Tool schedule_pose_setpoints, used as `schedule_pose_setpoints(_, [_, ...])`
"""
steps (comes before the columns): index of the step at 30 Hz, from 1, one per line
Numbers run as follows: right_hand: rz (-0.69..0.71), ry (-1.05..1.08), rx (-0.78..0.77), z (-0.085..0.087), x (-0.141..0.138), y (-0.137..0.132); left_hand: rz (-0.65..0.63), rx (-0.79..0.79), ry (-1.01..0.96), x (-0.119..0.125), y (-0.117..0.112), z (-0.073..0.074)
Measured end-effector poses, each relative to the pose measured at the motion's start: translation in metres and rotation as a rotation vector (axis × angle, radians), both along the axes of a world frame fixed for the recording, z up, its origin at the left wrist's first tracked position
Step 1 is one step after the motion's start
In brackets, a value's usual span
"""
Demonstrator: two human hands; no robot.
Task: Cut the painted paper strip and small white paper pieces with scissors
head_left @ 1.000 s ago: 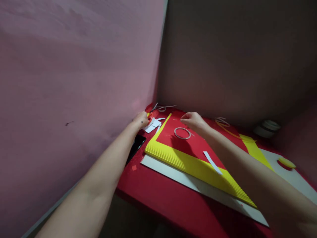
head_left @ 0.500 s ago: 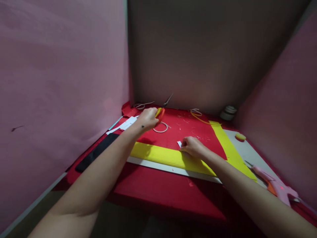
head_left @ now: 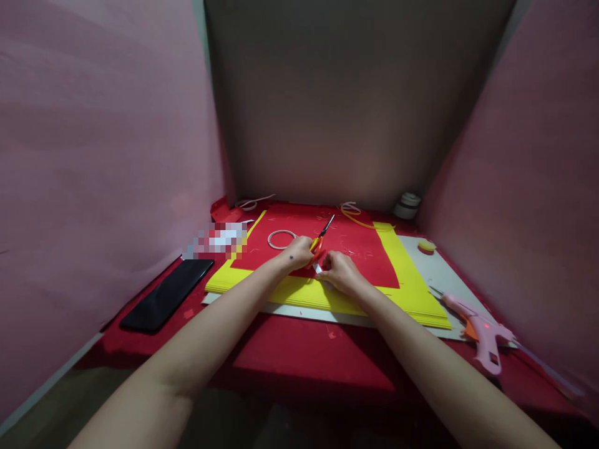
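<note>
My left hand (head_left: 299, 252) is closed around the handles of a pair of scissors (head_left: 322, 234), yellow and orange with dark blades that point away to the upper right. Close beside it, my right hand (head_left: 341, 269) pinches a small white strip of paper (head_left: 317, 268). Both hands are over a red sheet (head_left: 346, 227) that lies on yellow corrugated sheets (head_left: 416, 293). A pale ring of cord (head_left: 282, 239) rests on the red sheet, left of the scissors. Thin scraps are scattered behind my right hand.
A black phone (head_left: 168, 294) lies at the left on the red tablecloth (head_left: 281, 355). At the right are a pink glue gun (head_left: 482, 327), a yellow round piece (head_left: 426, 247) and a white board (head_left: 433, 268). A white jar (head_left: 407, 206) stands at the back right. Pink walls flank the table.
My left hand has brought the scissors right and nearer, next to my right hand. The right hand still holds the white strip. The camera view has shifted.
</note>
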State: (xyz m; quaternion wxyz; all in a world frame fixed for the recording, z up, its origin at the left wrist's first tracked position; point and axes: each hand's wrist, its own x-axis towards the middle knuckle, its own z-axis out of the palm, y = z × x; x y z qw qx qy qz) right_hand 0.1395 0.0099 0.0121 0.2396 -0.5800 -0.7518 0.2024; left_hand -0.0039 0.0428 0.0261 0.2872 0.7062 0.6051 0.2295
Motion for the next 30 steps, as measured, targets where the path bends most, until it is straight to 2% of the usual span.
schedule_pose_setpoints(3, [0.030,0.112,-0.027,-0.003,0.004,0.001,-0.016,-0.028,-0.126,-0.003,-0.003,0.004])
schedule_pose_setpoints(7, [0.080,0.288,-0.089,0.000,0.009,-0.005,0.005,-0.008,-0.349,-0.009,-0.013,0.020])
schedule_pose_setpoints(10, [0.106,0.575,-0.170,0.004,0.012,-0.011,0.021,-0.008,-0.472,-0.007,-0.021,0.030])
schedule_pose_setpoints(13, [0.137,0.908,-0.283,0.006,0.014,-0.013,0.032,-0.016,-0.556,-0.002,-0.027,0.032])
schedule_pose_setpoints(18, [0.137,1.123,-0.309,0.001,0.017,-0.009,0.061,-0.057,-0.719,0.002,-0.034,0.031])
schedule_pose_setpoints(21, [0.112,1.163,-0.319,0.001,0.016,-0.009,0.043,-0.082,-0.693,-0.001,-0.036,0.033])
schedule_pose_setpoints(24, [0.093,1.220,-0.312,0.004,0.016,-0.009,-0.024,-0.101,-0.575,-0.006,-0.038,0.036])
schedule_pose_setpoints(28, [0.036,1.314,-0.281,0.010,0.017,-0.008,-0.135,-0.134,-0.327,-0.012,-0.045,0.039])
schedule_pose_setpoints(30, [0.023,1.352,-0.250,0.014,0.018,-0.008,-0.145,-0.079,-0.137,-0.015,-0.049,0.042])
